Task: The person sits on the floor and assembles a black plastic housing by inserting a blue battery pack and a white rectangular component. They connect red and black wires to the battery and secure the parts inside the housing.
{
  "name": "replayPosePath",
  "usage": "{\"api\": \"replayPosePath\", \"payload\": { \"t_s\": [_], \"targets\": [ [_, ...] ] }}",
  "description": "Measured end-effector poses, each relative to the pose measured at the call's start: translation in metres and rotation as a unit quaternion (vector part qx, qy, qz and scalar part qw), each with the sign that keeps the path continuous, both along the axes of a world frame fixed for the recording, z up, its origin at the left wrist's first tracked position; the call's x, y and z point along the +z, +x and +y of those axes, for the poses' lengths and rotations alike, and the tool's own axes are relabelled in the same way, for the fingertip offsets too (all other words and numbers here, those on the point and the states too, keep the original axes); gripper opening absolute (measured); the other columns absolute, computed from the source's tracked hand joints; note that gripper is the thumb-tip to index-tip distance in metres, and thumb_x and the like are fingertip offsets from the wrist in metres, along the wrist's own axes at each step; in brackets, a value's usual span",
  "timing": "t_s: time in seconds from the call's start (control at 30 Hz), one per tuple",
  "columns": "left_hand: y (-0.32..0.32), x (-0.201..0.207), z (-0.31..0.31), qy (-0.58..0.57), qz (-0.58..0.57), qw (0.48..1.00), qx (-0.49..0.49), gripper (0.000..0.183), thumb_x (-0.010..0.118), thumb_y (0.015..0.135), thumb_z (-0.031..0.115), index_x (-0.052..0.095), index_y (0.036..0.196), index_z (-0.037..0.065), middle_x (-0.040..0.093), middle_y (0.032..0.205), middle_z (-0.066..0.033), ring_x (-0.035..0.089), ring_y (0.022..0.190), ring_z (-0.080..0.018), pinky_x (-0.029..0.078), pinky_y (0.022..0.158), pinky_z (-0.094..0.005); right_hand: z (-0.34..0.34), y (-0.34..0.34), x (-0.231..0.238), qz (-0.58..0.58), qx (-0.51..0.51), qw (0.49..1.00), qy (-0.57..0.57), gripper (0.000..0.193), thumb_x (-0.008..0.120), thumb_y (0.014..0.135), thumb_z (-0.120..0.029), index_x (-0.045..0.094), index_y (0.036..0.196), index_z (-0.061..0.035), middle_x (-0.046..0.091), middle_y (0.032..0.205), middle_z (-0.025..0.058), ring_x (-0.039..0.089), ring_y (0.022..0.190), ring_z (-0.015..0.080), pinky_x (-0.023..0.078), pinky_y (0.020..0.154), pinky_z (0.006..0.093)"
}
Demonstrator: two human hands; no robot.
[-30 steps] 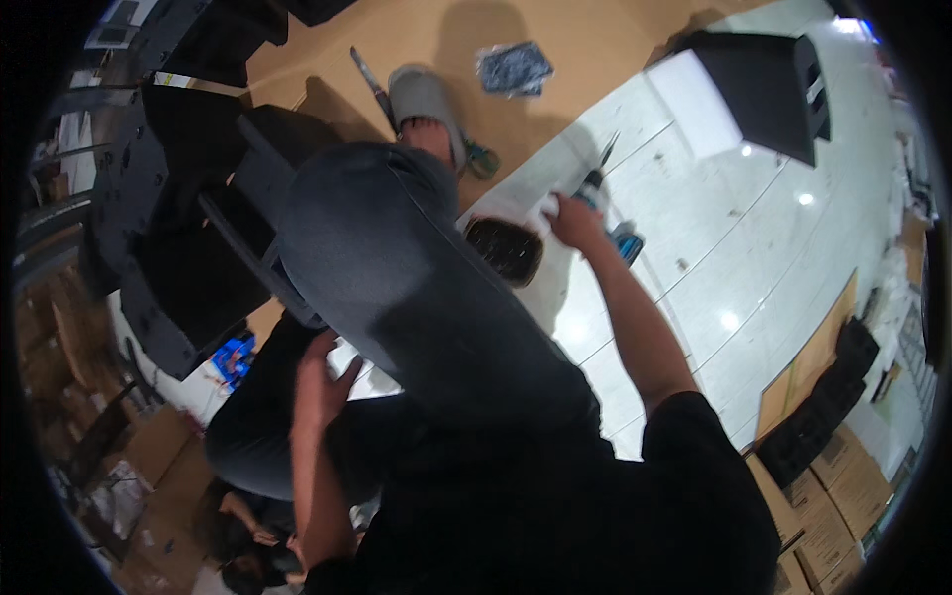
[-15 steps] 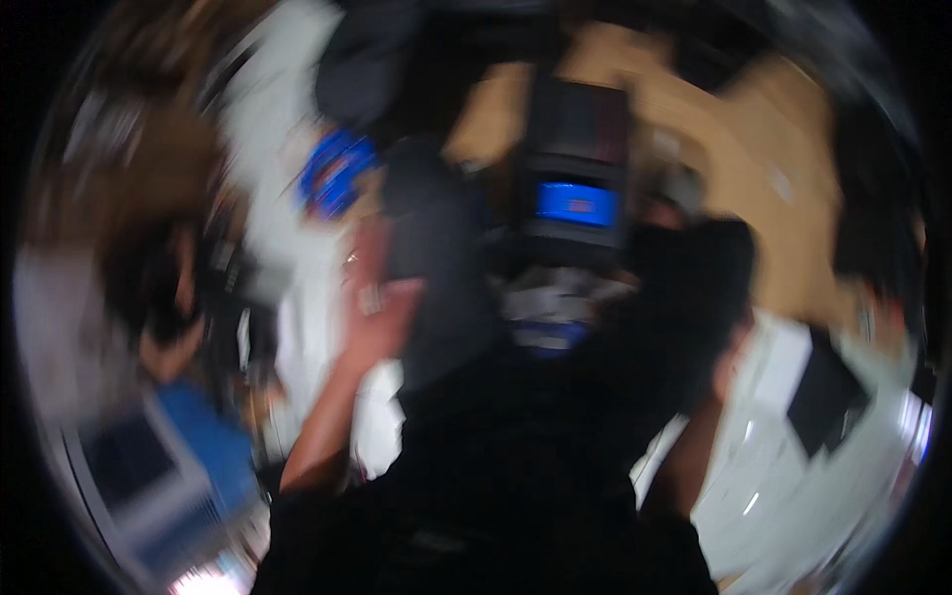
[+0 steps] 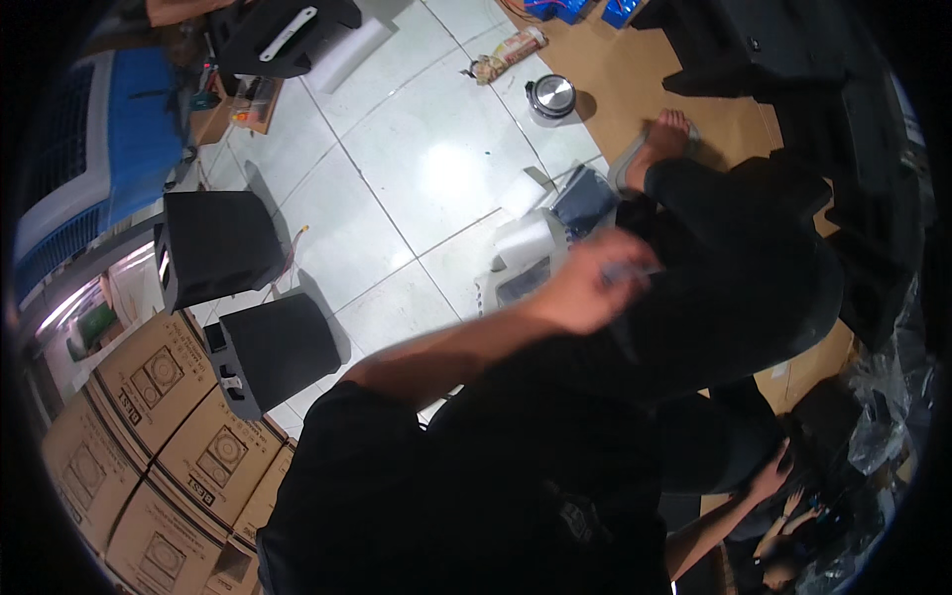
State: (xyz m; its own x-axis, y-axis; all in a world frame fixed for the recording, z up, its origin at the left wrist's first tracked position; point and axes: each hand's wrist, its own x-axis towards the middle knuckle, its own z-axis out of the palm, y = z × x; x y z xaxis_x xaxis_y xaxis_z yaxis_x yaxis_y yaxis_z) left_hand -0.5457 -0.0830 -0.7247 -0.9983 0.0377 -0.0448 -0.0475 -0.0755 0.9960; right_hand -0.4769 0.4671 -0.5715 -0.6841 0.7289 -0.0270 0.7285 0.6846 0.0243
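My left hand is in front of my dark trouser leg, its fingers curled around a small greyish item too blurred to name. Beside this hand lie a dark flat packet and white foam blocks. My right hand rests low on the right against dark surfaces by my other leg; its fingers are partly hidden, and whether it grips anything is unclear. My bare foot in a sandal is on brown cardboard.
Two black speaker-like cabinets stand left on white tiles, near stacked printed cartons. A round metal-lidded container and a wrapped snack-like pack lie ahead. Black cabinets and clear plastic line the right; another person is lower right.
The view has swung round, from a blurred scene with a black device with a lit blue screen to the tiled floor and cartons. My left hand, earlier spread, now has its fingers curled.
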Motion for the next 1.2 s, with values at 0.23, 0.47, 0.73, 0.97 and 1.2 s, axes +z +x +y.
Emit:
{"api": "replayPosePath", "payload": {
  "t_s": [0.23, 0.47, 0.73, 0.97, 1.2],
  "targets": [
    [0.064, -0.195, -0.081, -0.331, -0.424, 0.839, -0.082, 0.096, 0.094, 0.066, 0.042, 0.049, 0.137, -0.005, 0.057, 0.134, -0.025, 0.059, 0.126, -0.0397, 0.052, 0.104, -0.0449, -0.028, -0.027, 0.013, -0.003, 0.023, 0.999, 0.04, 0.081, 0.064, 0.095, -0.065, 0.058, 0.146, -0.0034, 0.061, 0.146, 0.0219, 0.056, 0.136, 0.0401, 0.041, 0.114, 0.043],
    [0.117, -0.241, -0.085, -0.216, -0.46, 0.861, -0.035, 0.068, 0.1, 0.06, 0.036, 0.057, 0.104, 0.005, 0.061, 0.119, -0.0205, 0.06, 0.114, -0.0324, 0.051, 0.099, -0.0442, -0.026, -0.036, -0.006, 0.037, 0.074, 0.996, 0.021, 0.074, 0.068, 0.094, -0.061, 0.063, 0.142, -0.0049, 0.062, 0.144, 0.022, 0.057, 0.134, 0.0391, 0.042, 0.112, 0.043],
    [0.104, -0.225, -0.058, -0.287, -0.469, 0.834, -0.041, 0.116, 0.1, 0.06, 0.047, 0.038, 0.148, 0.004, 0.066, 0.13, -0.0227, 0.064, 0.124, -0.0378, 0.056, 0.1, -0.0461, -0.027, -0.023, -0.015, 0.062, 0.064, 0.995, 0.053, 0.067, 0.071, 0.094, -0.055, 0.066, 0.138, -0.0035, 0.064, 0.14, 0.0225, 0.058, 0.133, 0.0388, 0.042, 0.113, 0.0437],
    [0.068, -0.224, -0.063, -0.456, -0.441, 0.741, -0.219, 0.107, 0.091, 0.066, 0.053, 0.042, 0.151, 0.01, 0.068, 0.133, -0.0201, 0.066, 0.123, -0.0392, 0.054, 0.103, -0.0478, -0.017, 0.008, -0.023, 0.1, 0.041, 0.993, 0.042, 0.064, 0.072, 0.096, -0.051, 0.067, 0.134, 0.0006, 0.066, 0.138, 0.0231, 0.06, 0.133, 0.0368, 0.043, 0.113, 0.0421],
    [0.05, -0.226, -0.104, -0.521, -0.347, 0.779, 0.041, 0.061, 0.085, 0.083, 0.048, 0.062, 0.112, -0.001, 0.069, 0.1, -0.0198, 0.068, 0.101, -0.0385, 0.054, 0.088, -0.0424, -0.005, 0.022, -0.025, 0.097, 0.018, 0.995, 0.016, 0.059, 0.07, 0.097, -0.049, 0.07, 0.133, -0.002, 0.069, 0.134, 0.0207, 0.062, 0.13, 0.0357, 0.044, 0.112, 0.0413]
  ]
}}
